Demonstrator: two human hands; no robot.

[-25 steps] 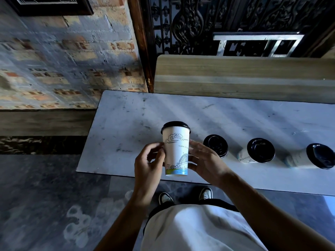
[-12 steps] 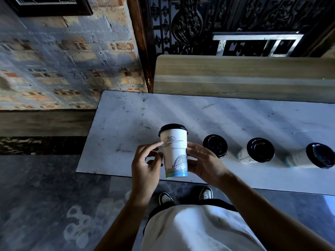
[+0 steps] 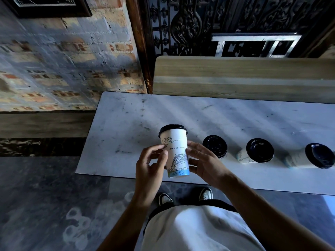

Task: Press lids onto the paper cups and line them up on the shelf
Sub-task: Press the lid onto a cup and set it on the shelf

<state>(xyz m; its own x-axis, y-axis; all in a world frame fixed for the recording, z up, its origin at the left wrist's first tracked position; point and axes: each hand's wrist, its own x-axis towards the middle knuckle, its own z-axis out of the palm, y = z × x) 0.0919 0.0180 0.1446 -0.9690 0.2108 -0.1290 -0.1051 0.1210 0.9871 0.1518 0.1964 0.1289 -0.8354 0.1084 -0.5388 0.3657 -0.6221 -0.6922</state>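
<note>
The left hand [image 3: 150, 167] pinches the lidded paper cup [image 3: 175, 153] with curled fingers [image 3: 159, 148] on its left side. The cup stands upright near the shelf's [image 3: 126, 124] front edge. The right hand [image 3: 204, 163] wraps its fingers around the cup's right side. Toward the shelf's right end, three more lidded cups [image 3: 260, 151] sit in a row.

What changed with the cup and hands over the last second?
The held cup has turned in both hands, its print now showing more lettering, and drifted slightly left. The left hand fingers have loosened; the right hand still grips. The three lidded cups on the shelf haven't moved.
</note>
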